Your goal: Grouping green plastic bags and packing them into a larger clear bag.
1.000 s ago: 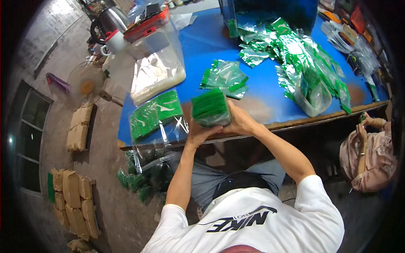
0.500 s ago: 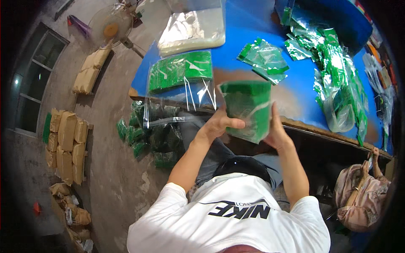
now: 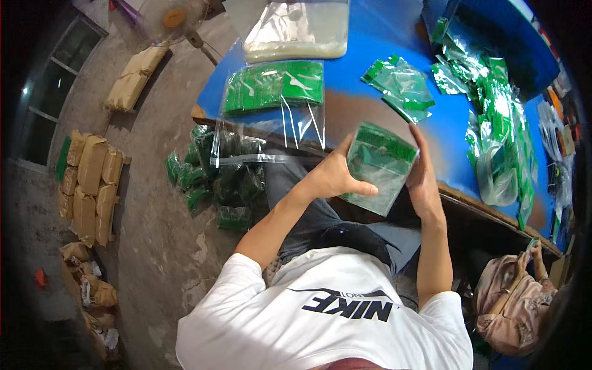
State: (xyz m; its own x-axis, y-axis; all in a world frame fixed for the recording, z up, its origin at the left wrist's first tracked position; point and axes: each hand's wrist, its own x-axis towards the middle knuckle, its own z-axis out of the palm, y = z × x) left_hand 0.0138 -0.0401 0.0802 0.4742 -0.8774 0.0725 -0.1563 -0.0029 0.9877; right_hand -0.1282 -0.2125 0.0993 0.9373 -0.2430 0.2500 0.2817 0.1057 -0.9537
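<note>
Between my hands, just off the table's near edge, is a thick block of stacked green-and-clear plastic packets [image 3: 383, 169], tilted with its top toward the table. My left hand [image 3: 338, 174] grips its left side, thumb laid across the front. Along its right side presses my right hand [image 3: 424, 179], fingers stretched up the edge. To the left, a large clear plastic bag [image 3: 271, 132] with a row of green packets [image 3: 274, 86] inside lies on the table, its mouth hanging over the edge. Several loose green packets [image 3: 401, 86] lie beyond the block.
A stack of clear bags [image 3: 296, 49] lies farther back on the blue table [image 3: 364, 37]. At right are a heap of green packets [image 3: 496, 92] and a clear plastic container [image 3: 498, 185]. Filled green bundles [image 3: 200, 163] and brown sacks [image 3: 92, 166] sit on the floor. A co-worker's pink sleeve [image 3: 518, 296] shows at lower right.
The block has turned in my hands from nearly upright to a slant, its top leaning left. Both hands still hold its sides. The view has shifted slightly.
</note>
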